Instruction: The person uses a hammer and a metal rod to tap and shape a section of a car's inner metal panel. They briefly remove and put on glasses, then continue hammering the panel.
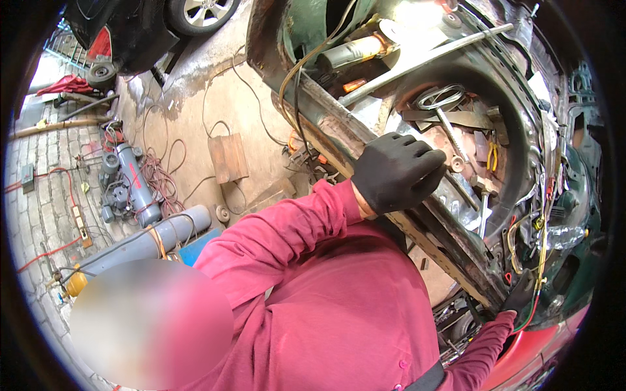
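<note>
My left hand [398, 173], in a black glove, is closed above the rusty rear sill [450, 244] of a stripped car body. What its curled fingers hold, if anything, is hidden. Lower down on the right, my right hand [518, 294] is dark-gloved and close to the sill's end, beside thin red and green hoses [536, 306] and a brass-coloured tube [544, 251]. Its fingers are too dark and small to read. Inside the round wheel well [518, 176] lie a hammer [484, 189], yellow-handled pliers [492, 156] and a coil of wire [440, 98].
A long metal bar [427, 64] spans the car body near a can-like cylinder [355, 52]. On the left are a large grey gas cylinder [147, 238], a compressor [137, 186] and tangled hoses [166, 189]. A wooden board [228, 158] lies on the floor; cables run across it.
</note>
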